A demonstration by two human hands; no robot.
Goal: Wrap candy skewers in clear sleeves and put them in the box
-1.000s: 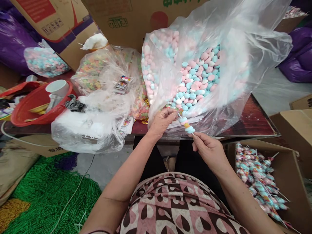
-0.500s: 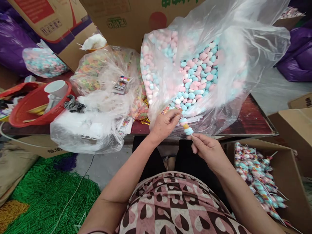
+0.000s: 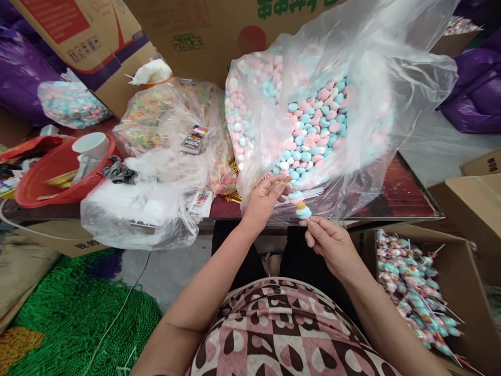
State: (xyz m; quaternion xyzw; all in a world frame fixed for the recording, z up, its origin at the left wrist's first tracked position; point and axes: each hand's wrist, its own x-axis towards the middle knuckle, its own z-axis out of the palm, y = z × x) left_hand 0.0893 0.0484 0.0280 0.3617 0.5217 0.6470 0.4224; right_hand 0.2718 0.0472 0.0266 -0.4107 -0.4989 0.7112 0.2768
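My right hand point(image 3: 327, 239) pinches the low end of a candy skewer point(image 3: 300, 204) between thumb and fingertips. Blue, pink and orange-yellow sweets are stacked on it, tilted toward my left hand. Closed at the skewer's upper end, my left hand point(image 3: 266, 200) has a small orange-and-green gummy candy point(image 3: 288, 179) at its fingertips, partly hidden by them. Whether that gummy touches the stick I cannot tell. Just beyond both hands lies a large clear plastic bag point(image 3: 261, 125), gaping over a heap of pink, blue and white marshmallow candies point(image 3: 313, 128).
A bag of colourful gummies point(image 3: 146, 117) and a red basket point(image 3: 37, 183) holding a white cup point(image 3: 91, 145) stand to the left. At lower right, a cardboard box point(image 3: 475, 292) contains wrapped candy skewers point(image 3: 415, 292). Green shredded strands point(image 3: 90, 318) cover the floor at left.
Both hands keep their grips in nearly the same place. The skewer appears very slightly lower in the view, and the whole scene has shifted a little.
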